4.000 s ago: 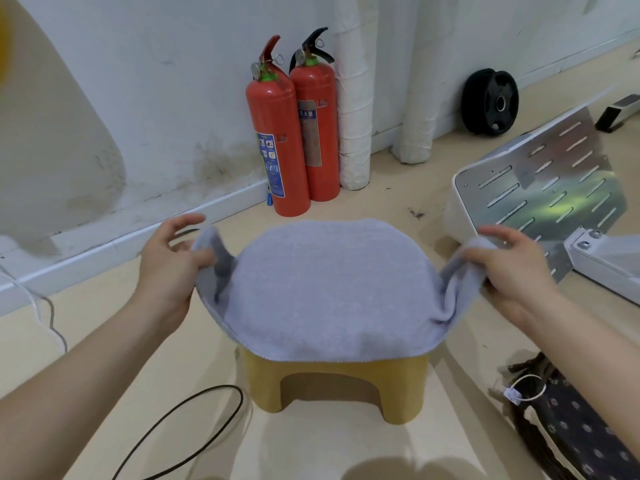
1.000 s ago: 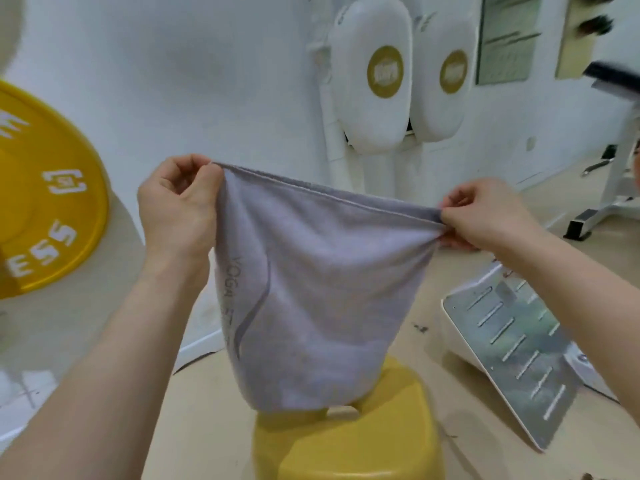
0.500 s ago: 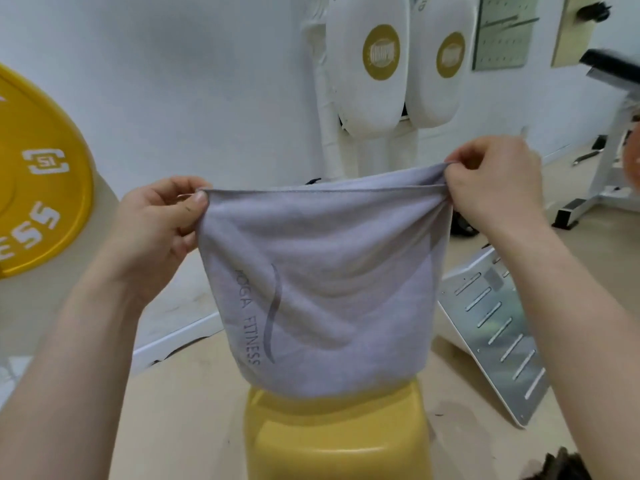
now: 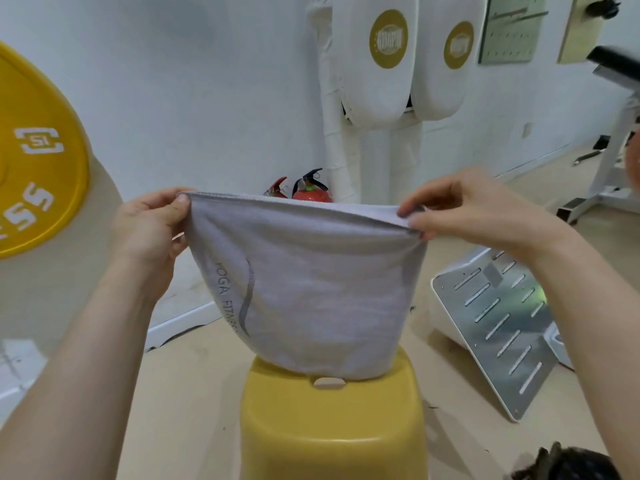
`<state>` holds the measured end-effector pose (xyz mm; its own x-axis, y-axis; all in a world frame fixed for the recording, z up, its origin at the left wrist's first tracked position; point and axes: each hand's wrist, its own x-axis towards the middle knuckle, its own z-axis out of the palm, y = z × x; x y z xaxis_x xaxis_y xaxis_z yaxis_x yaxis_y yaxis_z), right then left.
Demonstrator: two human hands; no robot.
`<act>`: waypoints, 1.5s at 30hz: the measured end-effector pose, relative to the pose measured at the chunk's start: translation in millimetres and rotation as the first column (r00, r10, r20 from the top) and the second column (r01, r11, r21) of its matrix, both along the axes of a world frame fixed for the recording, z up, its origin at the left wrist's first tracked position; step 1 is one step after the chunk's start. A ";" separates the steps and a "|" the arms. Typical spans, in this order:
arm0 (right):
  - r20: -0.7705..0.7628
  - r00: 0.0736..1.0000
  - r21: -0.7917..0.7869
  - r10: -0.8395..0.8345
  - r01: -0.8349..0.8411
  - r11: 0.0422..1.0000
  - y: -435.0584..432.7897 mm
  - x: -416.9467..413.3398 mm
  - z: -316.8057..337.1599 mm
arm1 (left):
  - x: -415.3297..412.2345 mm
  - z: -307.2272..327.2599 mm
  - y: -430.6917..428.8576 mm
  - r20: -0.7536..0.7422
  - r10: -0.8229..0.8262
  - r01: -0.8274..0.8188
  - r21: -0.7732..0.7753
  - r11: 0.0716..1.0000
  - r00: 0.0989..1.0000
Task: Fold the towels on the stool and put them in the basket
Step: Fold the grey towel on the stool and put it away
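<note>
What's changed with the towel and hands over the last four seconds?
The towel was lifted off the stool, where it lay spread, and now hangs with its lower edge at the stool's top. The right hand has dropped roughly level with the left hand. Both hands kept their grip on its ends; the stool stayed put.

The pale grey cloth towel [image 4: 311, 292] looks soft and matt, with a fine napped weave. The yellow plastic stool [image 4: 332, 424] is smooth with a faint sheen; the slotted silver metal plate [image 4: 502, 327] looks brushed and reflective

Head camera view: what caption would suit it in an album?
Left hand and right hand hold a grey towel by its top edge over a yellow stool.
</note>
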<state>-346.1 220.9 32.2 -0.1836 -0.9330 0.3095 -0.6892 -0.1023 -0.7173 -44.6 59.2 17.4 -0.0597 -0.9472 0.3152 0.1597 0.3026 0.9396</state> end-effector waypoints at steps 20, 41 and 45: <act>0.331 0.892 0.440 -0.307 0.142 0.887 -52.9 -31.3 -115.2 | 4.1 -93.2 -34.0 0.589 -0.240 0.077 0.288 0.955 0.772; 0.098 0.819 0.263 -0.566 0.527 0.808 -128.7 -36.1 -253.0 | -49.4 -227.8 -85.6 0.567 0.024 -0.221 0.281 0.934 0.823; -0.124 0.826 0.213 -0.550 0.564 0.798 -134.3 -33.8 -256.5 | -52.0 -232.3 -87.9 0.515 -0.021 -0.214 0.392 0.895 0.857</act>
<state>-379.9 86.5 -224.3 -0.6832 -0.7196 0.1240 -0.6136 0.4737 -0.6317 -96.6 -28.7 -214.9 0.0035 -0.9868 -0.1618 -0.3690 -0.1517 0.9170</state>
